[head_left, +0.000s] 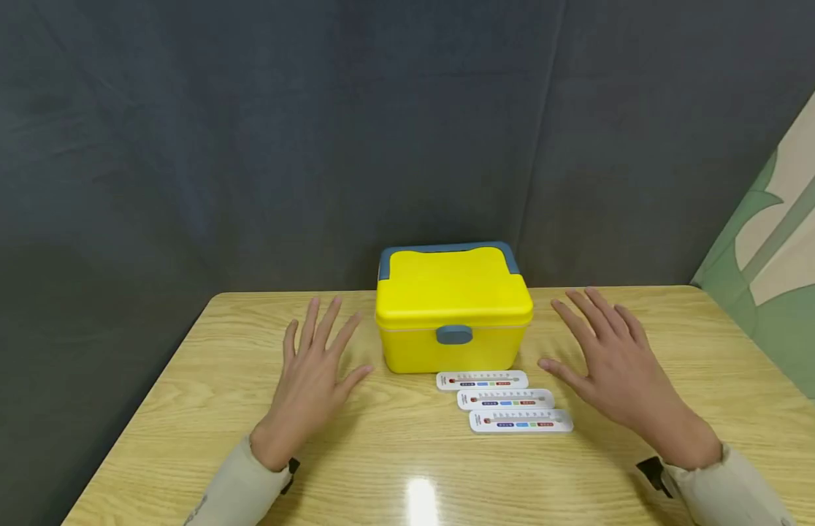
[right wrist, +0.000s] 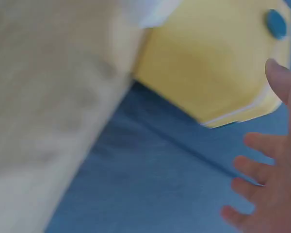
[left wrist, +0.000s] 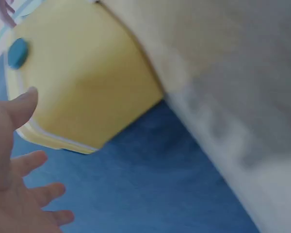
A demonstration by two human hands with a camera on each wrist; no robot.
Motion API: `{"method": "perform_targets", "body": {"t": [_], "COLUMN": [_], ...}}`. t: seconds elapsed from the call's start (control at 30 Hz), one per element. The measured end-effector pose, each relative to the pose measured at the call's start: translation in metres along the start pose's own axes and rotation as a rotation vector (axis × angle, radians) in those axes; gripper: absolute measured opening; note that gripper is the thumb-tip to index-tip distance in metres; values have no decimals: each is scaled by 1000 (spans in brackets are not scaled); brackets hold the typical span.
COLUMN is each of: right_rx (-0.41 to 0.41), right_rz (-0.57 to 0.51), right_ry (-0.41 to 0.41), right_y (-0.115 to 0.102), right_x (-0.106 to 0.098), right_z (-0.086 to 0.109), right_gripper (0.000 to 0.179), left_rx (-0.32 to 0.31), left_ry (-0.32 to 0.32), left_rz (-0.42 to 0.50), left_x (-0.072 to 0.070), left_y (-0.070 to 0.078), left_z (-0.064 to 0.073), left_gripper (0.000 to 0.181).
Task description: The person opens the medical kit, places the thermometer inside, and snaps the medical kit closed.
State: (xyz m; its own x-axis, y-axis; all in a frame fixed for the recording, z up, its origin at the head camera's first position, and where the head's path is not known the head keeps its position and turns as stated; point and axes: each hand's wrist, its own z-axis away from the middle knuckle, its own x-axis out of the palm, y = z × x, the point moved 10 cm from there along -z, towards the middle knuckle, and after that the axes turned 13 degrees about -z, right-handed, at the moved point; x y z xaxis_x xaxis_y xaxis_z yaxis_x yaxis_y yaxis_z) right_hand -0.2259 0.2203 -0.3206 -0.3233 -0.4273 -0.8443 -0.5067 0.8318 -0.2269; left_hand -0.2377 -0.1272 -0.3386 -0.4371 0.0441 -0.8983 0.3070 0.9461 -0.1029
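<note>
A yellow box (head_left: 455, 292) with a blue handle and a blue latch (head_left: 454, 334) stands closed at the back of the table. In front of it, three white thermometers (head_left: 521, 421) with coloured scales lie in a staggered stack of rows. To the left of the box, my left hand (head_left: 310, 380) is held with fingers spread, touching nothing. My right hand (head_left: 621, 369) is on the other side, fingers extended, nearest the thermometers and the box's right side. Both wrist views show the box, with the left hand (left wrist: 14, 170) and right hand (right wrist: 276, 174) apart from it.
The wooden table (head_left: 204, 409) ends at a dark curtain (head_left: 315, 146) behind the box. A green and beige patterned panel (head_left: 775, 270) stands along the right side. Light glares off the tabletop near its front.
</note>
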Motion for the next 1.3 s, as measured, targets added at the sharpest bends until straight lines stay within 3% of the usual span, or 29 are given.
{"method": "perform_targets", "body": {"t": [0.17, 0.3, 0.47, 0.57, 0.73, 1.3], "right_rx": [-163, -280, -377, -373, -353, -371], "right_rz": [-104, -140, -152, -143, -115, -60], "right_ry": [112, 125, 112, 94, 102, 185], "right_y": [-50, -81, -99, -103, -104, -107], "right_x": [-17, -10, 4, 13, 24, 26], "right_z": [-19, -34, -46, -51, -54, -54], "right_gripper": [78, 73, 54, 65, 67, 63], "left_rx": [69, 146, 222, 240, 251, 241], "left_ry": [129, 215, 308, 344, 338, 363], "left_rz": [104, 165, 218, 234, 220, 246], "left_x": [-26, -38, -46, -49, -49, -46], "left_y": [20, 40, 59, 67, 75, 73], "left_z": [-15, -25, -36, -42, -51, -52], "left_gripper": [71, 60, 48, 41, 36, 38]}}
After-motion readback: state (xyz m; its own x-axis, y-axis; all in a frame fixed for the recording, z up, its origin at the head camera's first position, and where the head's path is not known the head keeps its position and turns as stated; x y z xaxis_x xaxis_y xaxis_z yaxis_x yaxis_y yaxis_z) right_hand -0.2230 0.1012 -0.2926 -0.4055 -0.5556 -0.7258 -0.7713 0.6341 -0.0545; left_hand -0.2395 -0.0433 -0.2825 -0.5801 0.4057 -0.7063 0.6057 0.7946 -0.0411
